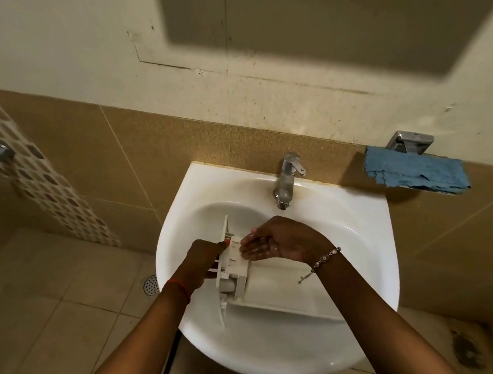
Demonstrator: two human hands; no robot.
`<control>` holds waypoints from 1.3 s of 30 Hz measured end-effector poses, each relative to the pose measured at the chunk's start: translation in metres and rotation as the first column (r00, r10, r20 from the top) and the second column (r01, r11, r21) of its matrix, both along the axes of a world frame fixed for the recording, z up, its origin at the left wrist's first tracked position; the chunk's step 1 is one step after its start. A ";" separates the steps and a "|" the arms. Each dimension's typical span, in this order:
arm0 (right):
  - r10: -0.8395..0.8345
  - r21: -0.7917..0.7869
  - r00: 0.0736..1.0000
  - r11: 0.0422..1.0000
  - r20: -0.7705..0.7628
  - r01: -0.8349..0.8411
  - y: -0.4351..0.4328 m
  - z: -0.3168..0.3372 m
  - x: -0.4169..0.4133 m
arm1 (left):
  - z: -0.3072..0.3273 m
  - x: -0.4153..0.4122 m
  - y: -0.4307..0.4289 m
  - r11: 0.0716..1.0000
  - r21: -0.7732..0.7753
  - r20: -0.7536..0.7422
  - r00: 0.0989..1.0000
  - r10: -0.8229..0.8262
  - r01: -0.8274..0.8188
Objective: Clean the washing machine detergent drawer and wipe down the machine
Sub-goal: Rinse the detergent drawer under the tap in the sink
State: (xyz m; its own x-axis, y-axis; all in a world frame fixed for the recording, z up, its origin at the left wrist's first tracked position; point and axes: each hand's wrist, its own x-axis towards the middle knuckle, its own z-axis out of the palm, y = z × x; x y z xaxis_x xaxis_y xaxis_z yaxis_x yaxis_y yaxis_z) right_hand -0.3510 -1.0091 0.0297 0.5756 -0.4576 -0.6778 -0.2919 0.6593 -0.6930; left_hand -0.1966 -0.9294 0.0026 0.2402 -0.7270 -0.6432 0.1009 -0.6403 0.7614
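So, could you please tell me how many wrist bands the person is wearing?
2: a red thread band on the left wrist, beside the white plastic detergent drawer, and a silver beaded bracelet on the right wrist, above that drawer. The wrists' undersides are hidden.

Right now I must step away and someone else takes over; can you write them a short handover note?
The left hand grips the detergent drawer at its front end; the right hand rests on it with straight fingers.
The drawer lies in the sink below the tap; no stream shows.
The blue cloth hangs on the wall holder.
Done: drawer out, at the sink.
Left: finish cleaning it, refit it, wipe the machine, which is out of view.
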 end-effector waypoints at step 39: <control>-0.209 -0.214 0.960 0.962 -0.188 0.168 -0.037 -0.032 -0.086 | 0.009 -0.006 0.003 0.998 0.043 0.080 0.995 -0.051 0.047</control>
State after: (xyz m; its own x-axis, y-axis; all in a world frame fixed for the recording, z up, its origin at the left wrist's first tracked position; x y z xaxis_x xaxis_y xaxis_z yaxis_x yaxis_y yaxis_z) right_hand -0.4366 -1.0457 -0.0027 0.3224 -0.6788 -0.6598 -0.3259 0.5748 -0.7506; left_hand -0.2031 -0.9263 0.0120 0.2577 -0.7126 -0.6525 0.0075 -0.6738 0.7388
